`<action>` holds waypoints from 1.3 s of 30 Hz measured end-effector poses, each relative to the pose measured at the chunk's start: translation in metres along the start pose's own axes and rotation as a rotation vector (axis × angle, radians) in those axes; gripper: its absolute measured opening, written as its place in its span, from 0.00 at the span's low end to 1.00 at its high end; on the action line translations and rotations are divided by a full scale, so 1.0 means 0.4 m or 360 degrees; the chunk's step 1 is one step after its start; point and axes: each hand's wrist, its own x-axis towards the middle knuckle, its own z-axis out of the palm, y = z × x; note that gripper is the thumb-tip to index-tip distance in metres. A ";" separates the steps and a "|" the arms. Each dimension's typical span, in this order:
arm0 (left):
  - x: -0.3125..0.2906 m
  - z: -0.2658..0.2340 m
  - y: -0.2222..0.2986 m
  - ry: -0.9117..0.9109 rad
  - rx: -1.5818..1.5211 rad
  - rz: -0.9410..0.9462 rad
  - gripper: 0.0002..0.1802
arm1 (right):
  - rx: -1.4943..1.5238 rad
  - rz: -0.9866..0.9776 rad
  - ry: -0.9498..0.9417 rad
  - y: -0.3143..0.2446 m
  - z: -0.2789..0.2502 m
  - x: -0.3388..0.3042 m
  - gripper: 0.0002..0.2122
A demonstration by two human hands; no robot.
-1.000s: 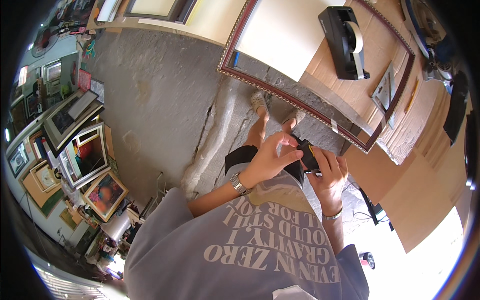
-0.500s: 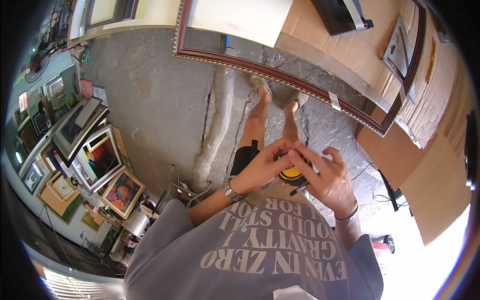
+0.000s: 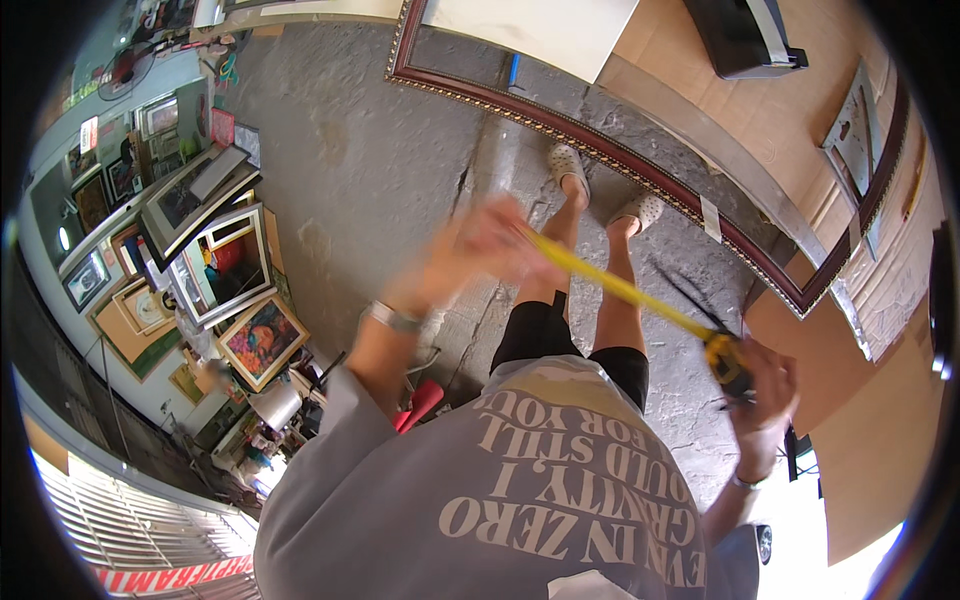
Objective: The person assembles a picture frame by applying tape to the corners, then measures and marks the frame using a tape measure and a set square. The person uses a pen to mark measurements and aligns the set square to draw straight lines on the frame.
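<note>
Gripping the tape measure (image 3: 730,368) in our right hand (image 3: 768,392), near the near right corner of the picture frame (image 3: 665,190), we pinch its yellow blade (image 3: 622,288) in our blurred left hand (image 3: 480,245), presumably keeping it straight.

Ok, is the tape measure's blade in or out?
Out: the yellow blade stretches from the case in the right hand to the left hand.

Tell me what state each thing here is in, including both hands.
Left hand, blurred at the outer end of the yellow blade; grip unclear
Right hand, closed around the tape measure
Tape measure, blade extended
Red-brown frame, overhanging the edge of the cardboard
Black dispenser, partly out of view
Metal plate, lying flat
Framed pictures, leaning together
Clogs, worn
</note>
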 end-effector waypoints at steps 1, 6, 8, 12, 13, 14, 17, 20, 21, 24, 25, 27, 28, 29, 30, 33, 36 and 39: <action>0.007 -0.086 0.042 0.0443 0.0085 -0.0019 0.11 | 0.0011 0.0159 0.0027 0.044 -0.015 -0.037 0.27; 0.125 -0.403 0.112 0.1126 -0.0238 0.1004 0.18 | -0.0096 0.0682 0.0341 0.212 -0.052 -0.185 0.23; 0.185 -0.415 0.091 0.1060 -0.0214 0.1025 0.20 | 0.0028 0.0695 0.0411 0.243 -0.056 -0.206 0.23; 0.235 -0.350 0.075 0.1056 -0.0130 0.0905 0.23 | -0.0052 0.0596 0.0322 0.243 -0.056 -0.197 0.23; 0.235 -0.333 0.079 0.1077 -0.0120 0.0917 0.23 | -0.0121 0.0547 0.0305 0.238 -0.053 -0.191 0.23; 0.233 -0.321 0.085 0.1101 -0.0111 0.0938 0.23 | -0.0110 0.0572 0.0287 0.231 -0.048 -0.184 0.23; 0.221 -0.312 0.092 0.1160 -0.0115 0.0866 0.24 | 0.0051 0.0635 0.0311 0.217 -0.034 -0.166 0.23; 0.230 -0.288 0.046 0.1237 -0.0222 0.0946 0.24 | -0.0041 0.0537 0.0283 0.215 -0.024 -0.149 0.23; 0.229 -0.265 0.023 0.1254 -0.0336 0.1082 0.23 | -0.0083 0.0511 0.0274 0.215 -0.023 -0.143 0.22; 0.235 -0.080 -0.110 0.1451 -0.0761 0.0964 0.23 | -0.0096 0.0475 0.0279 0.213 -0.026 -0.127 0.22; 0.228 0.001 -0.155 0.1090 -0.0396 0.0932 0.24 | -0.0114 0.0496 0.0244 0.211 -0.026 -0.121 0.22; 0.242 0.242 -0.264 0.0582 -0.0550 0.0868 0.21 | -0.0083 0.0464 0.0270 0.209 -0.026 -0.109 0.22; 0.238 0.351 -0.301 0.0359 -0.0668 0.0559 0.19 | -0.0071 0.0480 0.0264 0.207 -0.026 -0.106 0.22; 0.231 0.451 -0.326 -0.0095 -0.0811 0.0587 0.19 | -0.0055 0.0452 0.0276 0.208 -0.026 -0.101 0.22; 0.231 0.556 -0.338 -0.0326 -0.0785 0.0805 0.18 | -0.0059 0.0490 0.0260 0.210 -0.026 -0.098 0.23; 0.217 0.721 -0.324 -0.0494 -0.0493 0.0882 0.19 | -0.0038 0.0542 0.0216 0.210 -0.028 -0.095 0.24; 0.250 0.779 -0.285 -0.0492 -0.0570 0.0773 0.17 | -0.0026 0.0597 0.0156 0.210 -0.030 -0.087 0.25; 0.267 0.798 -0.267 -0.0368 -0.0816 0.0658 0.20 | -0.0045 0.0527 0.0130 0.207 -0.043 -0.072 0.26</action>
